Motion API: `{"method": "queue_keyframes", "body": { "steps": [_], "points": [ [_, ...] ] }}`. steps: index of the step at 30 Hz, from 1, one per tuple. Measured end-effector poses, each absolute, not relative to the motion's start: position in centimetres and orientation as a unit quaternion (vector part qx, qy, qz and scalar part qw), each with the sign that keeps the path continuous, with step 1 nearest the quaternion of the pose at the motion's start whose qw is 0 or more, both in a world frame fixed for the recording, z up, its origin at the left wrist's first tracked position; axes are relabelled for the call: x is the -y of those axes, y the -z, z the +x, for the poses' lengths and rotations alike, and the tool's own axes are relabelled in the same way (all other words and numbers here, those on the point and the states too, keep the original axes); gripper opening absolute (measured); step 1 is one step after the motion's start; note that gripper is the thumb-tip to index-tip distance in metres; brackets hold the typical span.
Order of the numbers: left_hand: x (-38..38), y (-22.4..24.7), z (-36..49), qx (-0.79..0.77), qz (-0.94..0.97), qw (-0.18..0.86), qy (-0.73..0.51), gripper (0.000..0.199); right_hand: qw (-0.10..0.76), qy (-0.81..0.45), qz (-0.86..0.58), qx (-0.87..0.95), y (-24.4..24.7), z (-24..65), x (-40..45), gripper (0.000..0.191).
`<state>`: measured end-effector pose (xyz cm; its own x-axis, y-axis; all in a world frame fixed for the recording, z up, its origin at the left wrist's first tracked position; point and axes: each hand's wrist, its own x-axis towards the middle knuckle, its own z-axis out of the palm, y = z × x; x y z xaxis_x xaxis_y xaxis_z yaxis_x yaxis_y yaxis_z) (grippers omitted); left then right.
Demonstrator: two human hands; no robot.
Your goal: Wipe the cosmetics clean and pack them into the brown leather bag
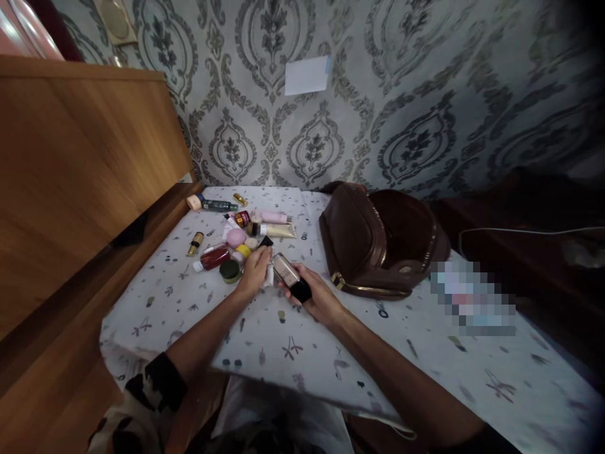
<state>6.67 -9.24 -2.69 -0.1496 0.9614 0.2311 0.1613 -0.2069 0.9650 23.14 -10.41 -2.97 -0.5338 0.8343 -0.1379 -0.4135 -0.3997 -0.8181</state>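
Person's arms reach fwd, bare below the sleeve: L forearm (212,325) from lower L, R forearm (387,359) from lower R, angled in so the hands come close together nr ctr, apart. L hand (255,271) has fingers curled in; R hand (319,296) is wrapped in a grip, w/ thumb above & fingertips below.

2 hands (256,270) (317,293), 1 held btl (292,277), 1 brn bag (352,236)
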Motion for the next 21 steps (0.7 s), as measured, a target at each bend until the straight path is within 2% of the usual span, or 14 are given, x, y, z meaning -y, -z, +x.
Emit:
{"method": "queue_keyframes", "body": {
  "steps": [7,11,17,21],
  "points": [
    [10.3,0.9,6.5,-0.484,0.612,0.401,-0.48,0.038,0.391,-0.773,-0.301,0.399,2.5,23.6,10.3,0.049],
    [10.1,1.3,6.8,-0.504,0.52,0.487,-0.489,0.04,0.405,-0.768,-0.32,0.379,2.2,24.1,9.8,0.047],
    [9.6,1.3,7.4,-0.466,0.332,0.584,-0.576,0.048,0.498,-0.73,-0.272,0.381,2.3,24.3,9.3,0.036],
    [10.2,1.3,8.2,-0.406,0.34,0.657,-0.536,0.052,0.48,-0.696,-0.285,0.451,2.5,23.7,9.7,0.032]
  ]
}}
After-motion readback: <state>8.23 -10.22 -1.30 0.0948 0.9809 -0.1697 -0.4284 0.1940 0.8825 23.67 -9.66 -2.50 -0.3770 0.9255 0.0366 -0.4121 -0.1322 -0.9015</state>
